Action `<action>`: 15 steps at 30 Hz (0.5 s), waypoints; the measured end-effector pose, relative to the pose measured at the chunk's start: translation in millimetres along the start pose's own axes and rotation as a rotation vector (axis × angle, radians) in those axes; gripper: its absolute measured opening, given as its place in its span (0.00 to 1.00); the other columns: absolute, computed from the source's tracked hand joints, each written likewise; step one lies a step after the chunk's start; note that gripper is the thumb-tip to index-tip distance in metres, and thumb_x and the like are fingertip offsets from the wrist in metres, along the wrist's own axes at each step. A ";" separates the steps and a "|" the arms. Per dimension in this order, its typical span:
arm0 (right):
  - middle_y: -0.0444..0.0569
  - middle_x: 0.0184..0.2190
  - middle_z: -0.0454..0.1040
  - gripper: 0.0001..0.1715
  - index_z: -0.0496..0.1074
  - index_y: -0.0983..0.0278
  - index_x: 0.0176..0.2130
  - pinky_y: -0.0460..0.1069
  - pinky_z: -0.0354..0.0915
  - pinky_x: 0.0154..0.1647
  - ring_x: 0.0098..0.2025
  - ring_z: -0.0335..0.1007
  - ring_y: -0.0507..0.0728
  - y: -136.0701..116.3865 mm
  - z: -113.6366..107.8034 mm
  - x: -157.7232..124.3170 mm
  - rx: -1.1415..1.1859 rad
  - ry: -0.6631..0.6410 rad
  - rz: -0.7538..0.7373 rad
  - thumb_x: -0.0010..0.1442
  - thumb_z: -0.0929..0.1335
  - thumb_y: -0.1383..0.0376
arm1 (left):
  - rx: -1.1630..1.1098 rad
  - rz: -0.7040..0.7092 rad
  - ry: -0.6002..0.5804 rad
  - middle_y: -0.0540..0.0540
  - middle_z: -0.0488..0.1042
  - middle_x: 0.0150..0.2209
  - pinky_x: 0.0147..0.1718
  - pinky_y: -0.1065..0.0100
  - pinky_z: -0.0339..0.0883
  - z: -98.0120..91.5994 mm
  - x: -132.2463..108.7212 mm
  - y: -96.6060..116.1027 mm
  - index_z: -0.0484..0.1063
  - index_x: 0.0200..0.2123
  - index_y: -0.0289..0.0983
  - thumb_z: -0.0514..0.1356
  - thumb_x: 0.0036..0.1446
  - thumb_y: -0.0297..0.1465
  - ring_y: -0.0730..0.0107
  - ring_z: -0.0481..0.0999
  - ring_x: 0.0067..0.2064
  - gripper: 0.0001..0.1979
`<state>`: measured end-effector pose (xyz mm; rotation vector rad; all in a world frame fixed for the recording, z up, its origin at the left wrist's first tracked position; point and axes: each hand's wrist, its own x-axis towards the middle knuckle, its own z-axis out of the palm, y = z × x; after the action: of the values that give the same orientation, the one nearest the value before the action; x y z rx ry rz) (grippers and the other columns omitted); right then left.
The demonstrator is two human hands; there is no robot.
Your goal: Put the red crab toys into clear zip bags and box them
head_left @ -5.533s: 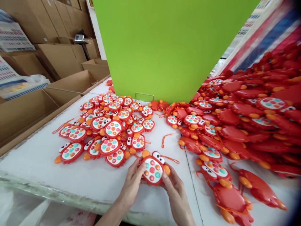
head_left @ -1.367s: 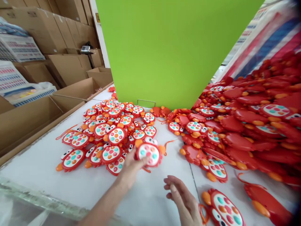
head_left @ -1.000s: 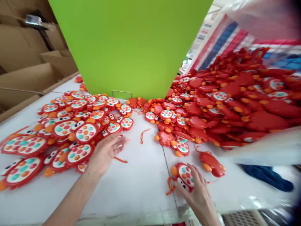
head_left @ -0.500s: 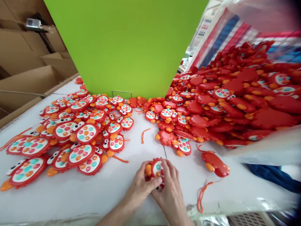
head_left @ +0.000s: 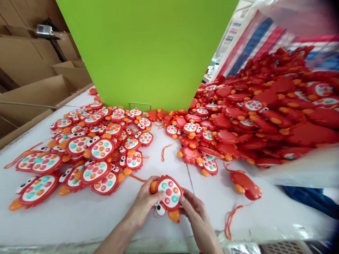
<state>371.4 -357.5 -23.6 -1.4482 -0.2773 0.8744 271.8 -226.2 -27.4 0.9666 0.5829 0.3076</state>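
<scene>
Between my two hands is a red crab-shaped toy [head_left: 169, 192], its white face with coloured buttons turned up, its eyes toward me and its orange claws at the sides. My left hand [head_left: 147, 199] grips its left side, thumb on the front. On the right edge my right hand [head_left: 194, 208] pinches it with thumb and fingers. To the right lies another crab toy [head_left: 245, 184], back side up, and an orange cord loop [head_left: 231, 222] rests near the table edge. A second cord [head_left: 164, 152] lies beyond my hands.
Many crab toys [head_left: 102, 149] are spread face up on the left of the white table [head_left: 87, 222]. A large heap of them [head_left: 238, 120] spills from a bag on the right. A green panel [head_left: 148, 53] stands behind; cardboard boxes [head_left: 37, 91] are at left.
The crab toy has been turned so its button face shows fully. My left hand has shifted left, and my right hand has moved from covering the toy to its right edge.
</scene>
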 end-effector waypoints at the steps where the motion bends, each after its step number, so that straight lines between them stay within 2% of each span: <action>1: 0.52 0.34 0.79 0.27 0.75 0.65 0.44 0.51 0.69 0.34 0.34 0.74 0.59 -0.4 3.3 0.0 0.027 -0.024 0.003 0.51 0.72 0.50 | 0.012 0.007 -0.012 0.46 0.76 0.37 0.36 0.68 0.68 0.0 -0.9 1.2 0.66 0.43 0.36 0.67 0.47 0.31 0.66 0.73 0.37 0.20; 5: 0.51 0.35 0.78 0.24 0.76 0.65 0.40 0.51 0.68 0.39 0.37 0.74 0.60 -0.2 9.2 -1.1 0.045 -0.063 -0.016 0.48 0.74 0.52 | 0.067 0.022 -0.038 0.46 0.75 0.38 0.36 0.68 0.67 -1.6 -5.2 4.8 0.66 0.43 0.36 0.67 0.47 0.32 0.66 0.72 0.37 0.21; 9: 0.51 0.33 0.79 0.23 0.76 0.65 0.38 0.51 0.68 0.38 0.36 0.74 0.60 -0.5 8.8 -3.7 0.011 -0.061 -0.038 0.48 0.74 0.52 | 0.162 0.054 -0.053 0.49 0.73 0.35 0.33 0.71 0.65 -9.5 -6.8 7.9 0.66 0.42 0.36 0.66 0.47 0.34 0.67 0.70 0.35 0.20; 12: 0.51 0.36 0.79 0.23 0.76 0.64 0.41 0.52 0.68 0.40 0.38 0.74 0.61 -6.4 9.8 -3.7 -0.007 -0.127 -0.047 0.49 0.73 0.51 | 0.242 0.067 -0.116 0.51 0.71 0.33 0.32 0.73 0.64 -17.3 -7.1 15.0 0.67 0.41 0.37 0.65 0.48 0.32 0.68 0.69 0.35 0.17; 15: 0.51 0.39 0.78 0.26 0.76 0.62 0.44 0.53 0.68 0.43 0.43 0.73 0.62 -13.7 11.5 -0.1 -0.065 -0.204 -0.051 0.50 0.71 0.50 | 0.356 0.006 -0.213 0.52 0.71 0.33 0.33 0.73 0.64 -20.7 -8.0 25.9 0.69 0.42 0.39 0.65 0.47 0.28 0.68 0.70 0.35 0.17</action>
<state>368.7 -347.6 -9.0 -1.4068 -0.4971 0.9802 253.3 -202.0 -12.0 1.3265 0.4461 0.1035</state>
